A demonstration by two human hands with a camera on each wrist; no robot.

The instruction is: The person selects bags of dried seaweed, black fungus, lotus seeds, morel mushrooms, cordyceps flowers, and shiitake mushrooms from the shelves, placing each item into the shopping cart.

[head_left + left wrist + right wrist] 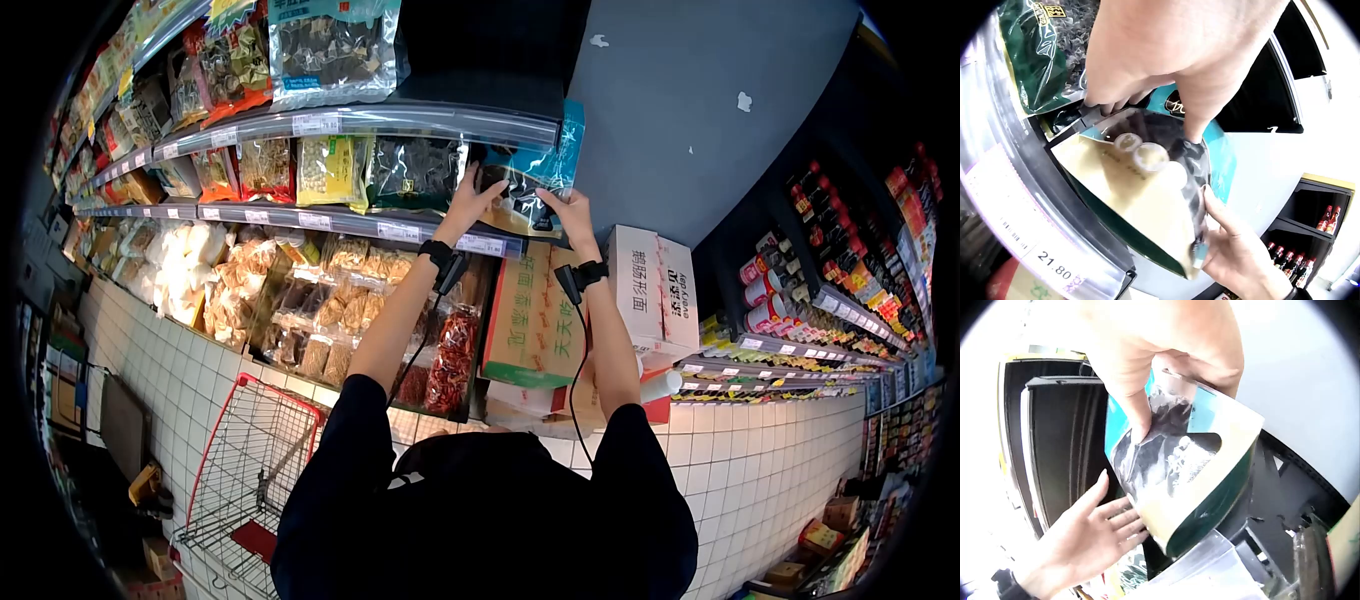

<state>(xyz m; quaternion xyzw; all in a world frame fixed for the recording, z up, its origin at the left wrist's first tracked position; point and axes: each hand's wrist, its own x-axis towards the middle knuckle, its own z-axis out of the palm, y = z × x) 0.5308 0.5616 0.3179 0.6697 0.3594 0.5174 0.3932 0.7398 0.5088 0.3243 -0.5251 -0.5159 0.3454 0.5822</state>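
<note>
A stand-up bag of dark dried food (522,205), with a clear window, beige front and green base, stands at the right end of the middle shelf (380,228). My right hand (571,217) grips its side, thumb on the front and fingers behind, as the right wrist view shows. Against the opposite side is my left hand (1088,540), its fingers extended at the bag's edge. A teal bag (1219,159) shows behind it. To the left is a green bag of dark dried food (415,172).
Over the hands runs an upper shelf edge (440,122). Below are bins of dried goods (340,300), a green and brown carton (535,315) and a white carton (652,285). A shopping cart (245,450) stands at lower left. A grey panel (690,120) rises on the right.
</note>
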